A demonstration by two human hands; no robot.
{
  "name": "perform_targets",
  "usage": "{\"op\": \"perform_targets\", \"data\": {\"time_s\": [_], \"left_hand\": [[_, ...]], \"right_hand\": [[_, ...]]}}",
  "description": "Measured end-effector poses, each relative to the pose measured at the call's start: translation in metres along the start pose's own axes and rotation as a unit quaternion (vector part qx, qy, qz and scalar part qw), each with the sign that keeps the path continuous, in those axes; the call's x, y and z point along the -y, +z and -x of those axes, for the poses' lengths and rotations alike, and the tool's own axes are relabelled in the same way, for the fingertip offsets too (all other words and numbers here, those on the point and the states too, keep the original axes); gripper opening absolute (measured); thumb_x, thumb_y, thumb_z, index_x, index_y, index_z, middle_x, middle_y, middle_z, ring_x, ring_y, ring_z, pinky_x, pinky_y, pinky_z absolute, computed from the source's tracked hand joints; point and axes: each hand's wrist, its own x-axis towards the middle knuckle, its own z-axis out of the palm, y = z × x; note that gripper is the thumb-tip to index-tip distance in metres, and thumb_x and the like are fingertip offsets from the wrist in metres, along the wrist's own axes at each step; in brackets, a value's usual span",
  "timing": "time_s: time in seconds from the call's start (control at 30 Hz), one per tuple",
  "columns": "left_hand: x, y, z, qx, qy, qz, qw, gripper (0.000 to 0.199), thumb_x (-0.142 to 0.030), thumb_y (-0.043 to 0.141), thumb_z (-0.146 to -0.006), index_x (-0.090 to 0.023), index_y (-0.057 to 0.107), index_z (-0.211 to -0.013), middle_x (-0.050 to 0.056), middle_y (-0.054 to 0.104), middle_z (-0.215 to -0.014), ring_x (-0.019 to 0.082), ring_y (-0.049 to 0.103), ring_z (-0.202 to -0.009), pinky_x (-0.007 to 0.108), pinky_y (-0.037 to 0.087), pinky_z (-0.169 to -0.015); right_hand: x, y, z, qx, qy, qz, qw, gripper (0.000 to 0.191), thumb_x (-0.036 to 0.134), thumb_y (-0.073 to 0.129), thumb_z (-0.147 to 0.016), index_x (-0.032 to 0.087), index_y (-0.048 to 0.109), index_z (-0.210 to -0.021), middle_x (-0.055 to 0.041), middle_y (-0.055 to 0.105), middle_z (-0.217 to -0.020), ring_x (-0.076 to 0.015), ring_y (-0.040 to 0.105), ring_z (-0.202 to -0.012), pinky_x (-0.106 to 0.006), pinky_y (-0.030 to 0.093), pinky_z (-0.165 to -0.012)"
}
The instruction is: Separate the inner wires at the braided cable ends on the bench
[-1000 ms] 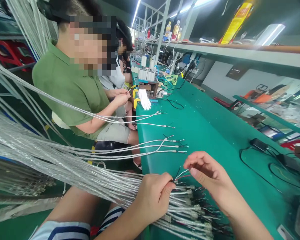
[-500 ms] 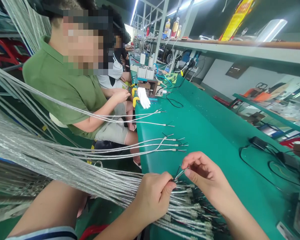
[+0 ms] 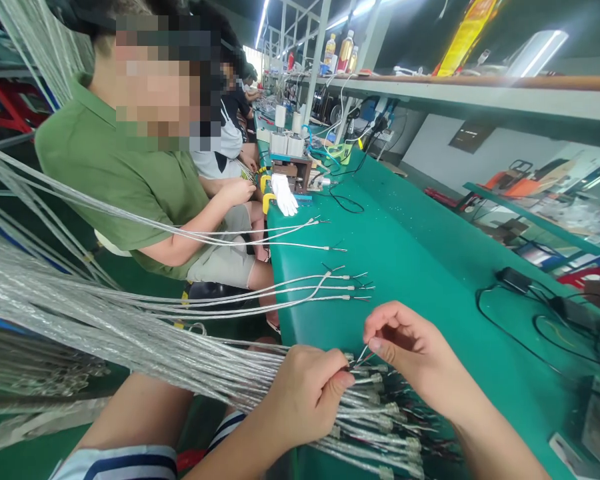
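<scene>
My left hand (image 3: 310, 393) is closed around the end of a cable, thumb and forefinger pinching it where thin wires come out. Fine wires (image 3: 363, 355), white and dark reddish, stretch from there to my right hand (image 3: 410, 350). Its thumb and forefinger pinch the wire tips, and the other fingers curl behind. Under my left hand lies a thick bundle of silvery sheathed cables (image 3: 220, 363), running in from the left. Their stripped ends (image 3: 393, 410) fan out on the green table below both hands. Several separate cables (image 3: 325, 293) lie farther off with split ends.
A co-worker in a green shirt (image 3: 125, 180) sits to the left along the green table (image 3: 405, 253). A white glove (image 3: 284, 195) rests by a small machine (image 3: 293, 157). Black adapters with cords (image 3: 515, 281) are at right, below a shelf (image 3: 460, 90) holding bottles.
The wires between my hands have shifted: a white and a reddish strand now show, where a dark strand stood up before. Both hands keep nearly the same place; the view has turned slightly.
</scene>
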Motion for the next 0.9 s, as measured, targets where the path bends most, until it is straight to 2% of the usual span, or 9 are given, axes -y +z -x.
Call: {"op": "perform_targets", "data": {"time_s": [0.13, 0.4, 0.63, 0.8, 0.9], "left_hand": [[0.002, 0.000, 0.001, 0.003, 0.020, 0.031, 0.999, 0.037, -0.039, 0.032, -0.103, -0.020, 0.036, -0.071, -0.004, 0.035, -0.061, 0.013, 0.036, -0.056, 0.030, 0.018, -0.058], [0.001, -0.004, 0.000, 0.026, 0.037, 0.097, 0.994, 0.047, -0.052, 0.025, -0.103, -0.019, 0.036, -0.071, -0.004, 0.031, -0.060, 0.012, 0.032, -0.054, 0.029, 0.018, -0.058], [0.002, -0.004, -0.002, 0.035, 0.041, 0.104, 0.993, 0.046, -0.052, 0.027, -0.103, -0.020, 0.028, -0.069, -0.004, 0.026, -0.060, 0.012, 0.028, -0.054, 0.030, 0.015, -0.057], [0.003, -0.004, -0.001, 0.053, 0.031, 0.093, 0.994, 0.045, -0.052, 0.024, -0.103, -0.021, 0.037, -0.074, -0.003, 0.035, -0.063, 0.014, 0.036, -0.058, 0.030, 0.020, -0.059], [0.003, -0.004, 0.000, 0.053, 0.032, 0.089, 0.994, 0.047, -0.053, 0.023, -0.103, -0.020, 0.040, -0.074, -0.003, 0.035, -0.062, 0.014, 0.036, -0.057, 0.030, 0.021, -0.059]], "right_hand": [[0.001, -0.003, 0.003, 0.026, 0.001, 0.006, 1.000, 0.006, 0.024, 0.065, -0.094, 0.023, 0.060, -0.095, 0.0000, 0.058, -0.087, -0.0165, 0.050, -0.078, -0.030, 0.040, -0.070], [0.002, 0.000, 0.009, 0.074, -0.026, 0.070, 0.994, 0.015, 0.011, 0.064, -0.090, 0.025, 0.062, -0.095, 0.0004, 0.061, -0.090, -0.0172, 0.054, -0.083, -0.031, 0.042, -0.074], [-0.003, 0.007, 0.010, 0.119, -0.041, 0.032, 0.991, 0.013, 0.014, 0.060, -0.094, 0.025, 0.061, -0.101, -0.0001, 0.060, -0.092, -0.0163, 0.054, -0.085, -0.030, 0.043, -0.075], [-0.013, 0.012, 0.013, 0.142, -0.011, -0.009, 0.990, 0.013, 0.019, 0.050, -0.100, 0.026, 0.053, -0.110, -0.0009, 0.055, -0.093, -0.0163, 0.050, -0.085, -0.029, 0.042, -0.075], [-0.018, 0.015, 0.014, 0.140, -0.009, -0.003, 0.990, 0.011, 0.017, 0.047, -0.099, 0.024, 0.050, -0.106, -0.0010, 0.053, -0.090, -0.0160, 0.048, -0.080, -0.028, 0.041, -0.072]]}}
